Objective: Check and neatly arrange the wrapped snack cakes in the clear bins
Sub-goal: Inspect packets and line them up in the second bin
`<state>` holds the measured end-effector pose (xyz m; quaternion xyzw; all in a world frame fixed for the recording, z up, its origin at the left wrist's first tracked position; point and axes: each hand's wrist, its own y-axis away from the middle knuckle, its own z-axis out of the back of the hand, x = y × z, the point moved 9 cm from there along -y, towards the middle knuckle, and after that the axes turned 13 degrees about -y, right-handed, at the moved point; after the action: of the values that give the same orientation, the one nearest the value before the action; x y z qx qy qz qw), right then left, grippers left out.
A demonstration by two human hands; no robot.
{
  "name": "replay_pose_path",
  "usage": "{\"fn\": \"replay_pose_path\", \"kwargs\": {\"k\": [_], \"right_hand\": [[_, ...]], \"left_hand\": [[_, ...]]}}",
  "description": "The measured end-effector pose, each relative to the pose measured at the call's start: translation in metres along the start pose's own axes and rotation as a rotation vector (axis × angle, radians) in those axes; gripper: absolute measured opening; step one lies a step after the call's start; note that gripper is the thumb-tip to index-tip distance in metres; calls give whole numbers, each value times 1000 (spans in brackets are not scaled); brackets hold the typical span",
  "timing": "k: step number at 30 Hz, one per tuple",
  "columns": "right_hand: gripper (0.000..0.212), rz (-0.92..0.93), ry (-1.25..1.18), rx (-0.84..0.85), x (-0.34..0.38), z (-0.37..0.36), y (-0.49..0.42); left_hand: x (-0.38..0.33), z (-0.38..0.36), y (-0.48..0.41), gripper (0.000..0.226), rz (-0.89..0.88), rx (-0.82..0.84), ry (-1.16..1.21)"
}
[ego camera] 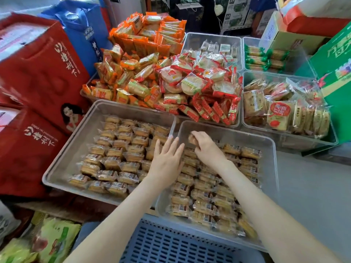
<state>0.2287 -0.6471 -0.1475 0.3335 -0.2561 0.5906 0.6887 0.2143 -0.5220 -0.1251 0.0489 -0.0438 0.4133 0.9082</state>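
Two clear bins sit side by side in front of me. The left bin holds neat rows of wrapped golden snack cakes. The right bin holds more of the same cakes, packed less evenly. My left hand lies flat with straight fingers over the gap between the bins, touching cakes at the left bin's right side. My right hand reaches into the far left corner of the right bin and pinches one wrapped cake lifted above the rows.
Behind stand clear bins heaped with orange-wrapped snacks, red-wrapped round crackers and square pastries. Red gift bags crowd the left. A green carton is at the right. A blue slotted crate sits nearest me.
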Motion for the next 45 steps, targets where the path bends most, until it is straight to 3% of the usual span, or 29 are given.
{"fn": "replay_pose_path", "kwargs": {"k": [3,7,9,12,14,19,25,30,31,34,38,41,45], "right_hand": [[58,-46,212,90,-16,-19,-13],[63,-44,420,116,-19,-35,-16],[55,12,445,27,-16,-31,-15],[43,106,394,-286,-11,0,-5],[38,75,451,-391,-20,22,0],[35,-117,633,-174,-48,36,-9],[32,3,646,-157,-42,35,-5],[17,227,503,-369,-22,51,16],[7,277,436,-431,-17,58,26],[19,293,182,-593,-3,87,55],[9,133,-153,-750,5,120,91],[10,28,-376,-747,8,121,113],[24,-15,-586,-623,24,106,146]], "left_hand": [[-3,-9,-2,61,-33,86,-107],[-4,-12,-1,63,-34,82,-100],[-3,-14,-1,63,-35,54,-121],[-5,-12,0,65,-25,46,-208],[-11,-15,-2,66,-22,85,-289],[-35,-18,-29,60,-57,128,-287],[-42,-34,-50,65,-135,260,-419],[-39,-35,-48,68,-149,293,-452],[-39,-33,-47,68,-148,279,-413],[-40,-21,-48,64,-83,231,-157],[-39,8,-40,56,74,185,503],[-37,38,-18,40,160,125,1013],[-27,56,19,12,224,116,1254]]}}
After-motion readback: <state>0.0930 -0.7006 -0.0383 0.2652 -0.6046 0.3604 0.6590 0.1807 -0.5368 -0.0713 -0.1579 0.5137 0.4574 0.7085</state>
